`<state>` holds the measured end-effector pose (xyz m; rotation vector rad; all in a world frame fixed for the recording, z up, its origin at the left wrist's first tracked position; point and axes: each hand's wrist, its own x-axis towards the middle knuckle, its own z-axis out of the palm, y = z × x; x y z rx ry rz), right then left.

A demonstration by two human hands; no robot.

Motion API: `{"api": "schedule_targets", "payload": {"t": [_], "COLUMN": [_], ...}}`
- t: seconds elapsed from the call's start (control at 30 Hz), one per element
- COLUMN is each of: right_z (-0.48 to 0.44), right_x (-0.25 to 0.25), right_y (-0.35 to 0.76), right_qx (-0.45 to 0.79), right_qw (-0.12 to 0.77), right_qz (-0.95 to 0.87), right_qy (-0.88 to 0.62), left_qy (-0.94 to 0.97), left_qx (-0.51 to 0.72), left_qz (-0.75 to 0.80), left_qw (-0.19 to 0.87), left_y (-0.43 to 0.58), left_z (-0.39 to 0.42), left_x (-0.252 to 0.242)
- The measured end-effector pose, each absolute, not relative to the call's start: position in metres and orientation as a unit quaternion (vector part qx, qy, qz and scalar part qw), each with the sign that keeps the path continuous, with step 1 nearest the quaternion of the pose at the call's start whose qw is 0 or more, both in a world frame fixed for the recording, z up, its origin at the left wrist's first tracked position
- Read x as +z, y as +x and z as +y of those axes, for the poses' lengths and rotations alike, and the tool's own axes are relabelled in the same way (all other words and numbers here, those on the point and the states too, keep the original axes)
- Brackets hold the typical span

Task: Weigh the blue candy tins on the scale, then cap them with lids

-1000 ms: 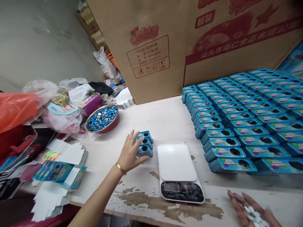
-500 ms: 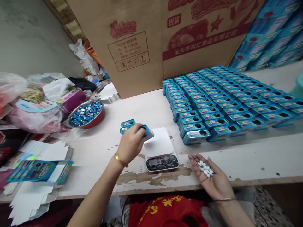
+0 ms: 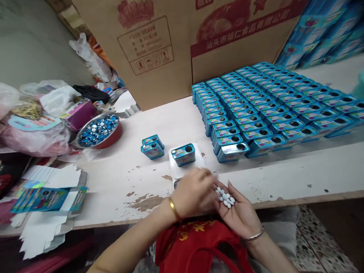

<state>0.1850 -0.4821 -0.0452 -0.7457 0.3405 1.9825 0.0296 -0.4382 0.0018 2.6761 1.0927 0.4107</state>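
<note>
The right hand (image 3: 239, 214) lay flattened palm-up under white tablets (image 3: 226, 198); the blurred left hand (image 3: 195, 191) was close beside it, its grip unclear. Beyond both, a tin (image 3: 184, 158) stood on the scale (image 3: 200, 161).

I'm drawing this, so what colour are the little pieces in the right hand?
The little pieces are white, best seen in the head view.

The right hand (image 3: 239, 217) was palm up, lightly cupped; the left hand (image 3: 195, 192), blurred, palm down and curled, overlapped the edge of the right hand, its forearm (image 3: 135, 242) slanting away from the right hand
</note>
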Motion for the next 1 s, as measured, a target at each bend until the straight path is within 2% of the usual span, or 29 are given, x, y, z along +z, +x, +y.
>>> {"api": "schedule_targets", "payload": {"t": [0.1,0.23,0.53,0.77,1.0], "right_z": [-0.486,-0.491,-0.498,-0.493,-0.471], "right_x": [-0.051,-0.058,-0.070,-0.077,-0.050], "right_y": [0.179,0.180,0.185,0.189,0.168], "right_qx": [0.826,0.824,0.824,0.824,0.819], "right_qw": [0.453,0.452,0.458,0.474,0.490], "right_qz": [0.171,0.176,0.119,0.092,0.119], "right_qy": [-0.288,-0.294,-0.311,-0.296,-0.276], "left_qy": [0.923,0.911,0.897,0.901,0.898], "left_qx": [0.083,0.069,0.041,0.064,0.099], "left_qz": [0.357,0.392,0.388,0.383,0.394], "left_qw": [0.118,0.108,0.207,0.191,0.170], "left_y": [0.056,0.070,0.066,0.063,0.049], "left_z": [-0.470,-0.481,-0.475,-0.469,-0.450], "left_x": [-0.025,-0.046,-0.033,-0.034,-0.016]}}
